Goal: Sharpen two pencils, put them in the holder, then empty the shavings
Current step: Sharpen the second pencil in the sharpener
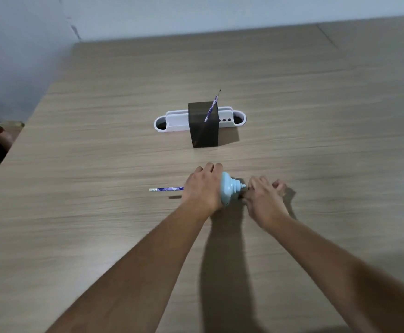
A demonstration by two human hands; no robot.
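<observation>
A light blue crank sharpener point(230, 190) stands on the wooden table point(100, 164). My left hand point(202, 188) is clasped over its left side. A blue-and-white patterned pencil point(166, 189) sticks out to the left from under that hand, eraser end outward; its tip is hidden. My right hand point(263, 200) is closed around the sharpener's crank on the right side, which is mostly hidden by the fingers. Farther back a dark square holder point(204, 131) stands upright with a second patterned pencil point(211, 108) leaning in it, point up.
A white oblong desk organiser point(172, 121) with round end wells lies right behind the dark holder. The table's left edge point(35, 109) runs diagonally, with a dark object and floor beyond it. A pale wall stands at the back.
</observation>
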